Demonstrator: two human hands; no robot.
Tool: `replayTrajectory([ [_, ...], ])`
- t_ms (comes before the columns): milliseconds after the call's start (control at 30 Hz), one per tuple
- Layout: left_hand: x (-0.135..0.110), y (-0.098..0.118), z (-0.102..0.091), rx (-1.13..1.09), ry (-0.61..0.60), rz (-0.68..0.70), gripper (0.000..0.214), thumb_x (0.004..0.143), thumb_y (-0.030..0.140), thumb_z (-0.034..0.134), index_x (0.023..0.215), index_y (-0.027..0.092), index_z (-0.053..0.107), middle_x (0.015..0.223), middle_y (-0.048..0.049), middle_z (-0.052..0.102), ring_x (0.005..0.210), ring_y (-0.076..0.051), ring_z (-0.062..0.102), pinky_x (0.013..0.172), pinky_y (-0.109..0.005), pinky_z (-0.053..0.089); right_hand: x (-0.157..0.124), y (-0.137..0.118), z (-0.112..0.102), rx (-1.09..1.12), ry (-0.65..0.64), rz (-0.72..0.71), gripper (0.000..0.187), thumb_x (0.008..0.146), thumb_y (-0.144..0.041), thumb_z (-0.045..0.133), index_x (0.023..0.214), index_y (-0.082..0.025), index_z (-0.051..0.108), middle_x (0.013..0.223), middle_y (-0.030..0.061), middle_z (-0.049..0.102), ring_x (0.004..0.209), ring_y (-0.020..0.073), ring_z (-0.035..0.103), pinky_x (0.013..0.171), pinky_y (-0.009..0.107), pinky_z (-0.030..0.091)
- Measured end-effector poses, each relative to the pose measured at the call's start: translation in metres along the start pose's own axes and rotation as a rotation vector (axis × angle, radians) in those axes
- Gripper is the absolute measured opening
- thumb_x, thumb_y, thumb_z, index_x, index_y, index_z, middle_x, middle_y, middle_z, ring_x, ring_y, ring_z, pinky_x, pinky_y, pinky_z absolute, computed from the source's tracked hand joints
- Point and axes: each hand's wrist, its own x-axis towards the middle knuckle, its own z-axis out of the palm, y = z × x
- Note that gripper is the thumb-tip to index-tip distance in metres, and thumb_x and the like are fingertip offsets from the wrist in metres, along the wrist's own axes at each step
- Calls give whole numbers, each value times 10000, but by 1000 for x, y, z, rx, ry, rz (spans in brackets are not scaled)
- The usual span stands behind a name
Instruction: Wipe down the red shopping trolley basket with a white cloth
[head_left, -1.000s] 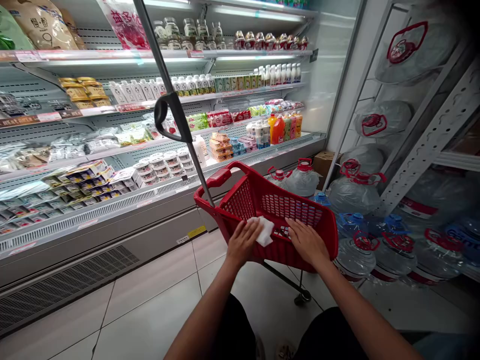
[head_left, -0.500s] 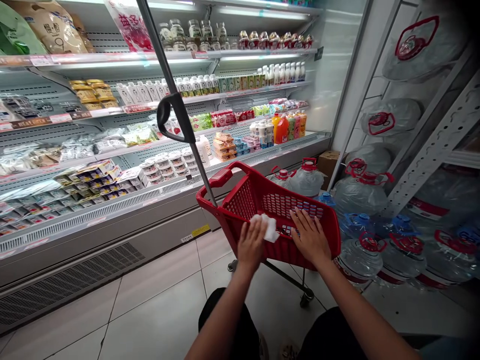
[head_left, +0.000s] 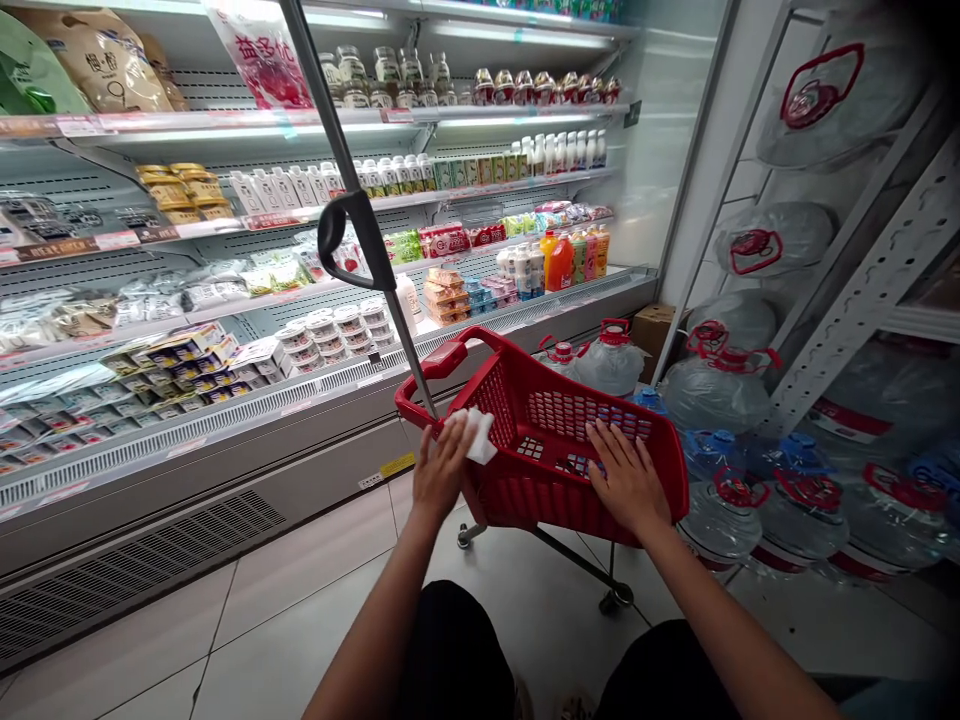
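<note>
A small red shopping cart [head_left: 570, 505] stands in front of me, its basket holding nothing that I can see. My left hand [head_left: 442, 465] presses a crumpled white tissue [head_left: 481, 436] against the near rim, close to the handle end of the cart. The tissue sticks out past the fingers on the right. My right hand [head_left: 628, 475] lies on the near rim toward the other end, fingers stretched out over the basket's inside. A grey pole [head_left: 341, 140] with a black loop grip [head_left: 356, 240] rises from the handle end.
A lit refrigerated display [head_left: 315, 385] with dairy cups, bottles and packets runs along the left and back. Large water jugs [head_left: 720, 510] with red handles crowd the right beside a white perforated rack post [head_left: 862, 280]. The floor is pale tile [head_left: 300, 620].
My left hand has slid the tissue left along the near rim, toward the handle end. My right hand stays on the rim. The view has shifted slightly.
</note>
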Motion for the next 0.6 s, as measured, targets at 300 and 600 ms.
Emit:
replayTrajectory([
  [300, -8, 75, 27, -52, -36, 49, 702, 1020, 140, 443, 1687, 259, 258, 1697, -45, 366, 1581, -219, 334, 1347, -470, 166, 1, -27, 6, 45, -15, 42, 724, 1065, -309, 355, 1697, -321, 3, 1720, 0, 311, 1554, 244, 368, 1300, 528, 183],
  [600, -2, 64, 29, -63, -59, 163, 675, 1035, 144, 430, 1680, 271, 275, 1701, -3, 362, 1578, -174, 334, 1347, -423, 180, -7, -39, -19, 89, -119, -152, 670, 1100, -325, 313, 1688, -356, -6, 1725, -27, 282, 1563, 229, 354, 1309, 528, 178],
])
